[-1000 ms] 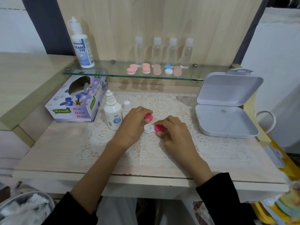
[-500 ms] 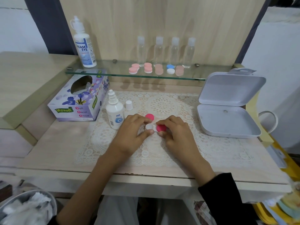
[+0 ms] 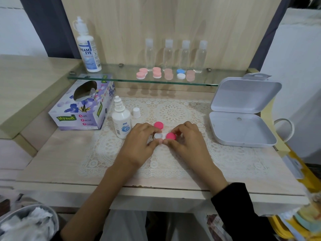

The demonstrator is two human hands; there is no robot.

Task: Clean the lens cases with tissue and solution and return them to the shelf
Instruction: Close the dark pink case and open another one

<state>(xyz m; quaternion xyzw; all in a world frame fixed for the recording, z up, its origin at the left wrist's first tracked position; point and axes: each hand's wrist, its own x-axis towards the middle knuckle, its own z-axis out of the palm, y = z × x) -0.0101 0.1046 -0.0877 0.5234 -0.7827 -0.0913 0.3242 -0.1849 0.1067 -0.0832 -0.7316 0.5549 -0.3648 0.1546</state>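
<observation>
A white lens case [image 3: 159, 136] lies on the lace mat in the middle of the table. Its left well is uncovered, and a bright pink cap [image 3: 171, 136] sits on its right well. My left hand [image 3: 139, 143] pinches the left end of the case. My right hand [image 3: 186, 139] curls its fingers round the pink cap. A second pink cap [image 3: 158, 125] lies loose on the mat just behind the case. The small solution bottle [image 3: 121, 121] stands uncapped left of my hands, its white cap [image 3: 136, 112] beside it. The tissue box [image 3: 83, 106] sits further left.
The glass shelf [image 3: 121, 79] carries several pink and blue-white lens cases [image 3: 157, 73], several clear bottles [image 3: 167, 54] and a large solution bottle [image 3: 88, 47]. An open white box [image 3: 241, 117] stands at the right. A bin of used tissue [image 3: 26, 223] is at the lower left.
My left hand set one pink cap down on the mat behind the case, then came back to pinch the case's left end. My right hand stayed on the other cap.
</observation>
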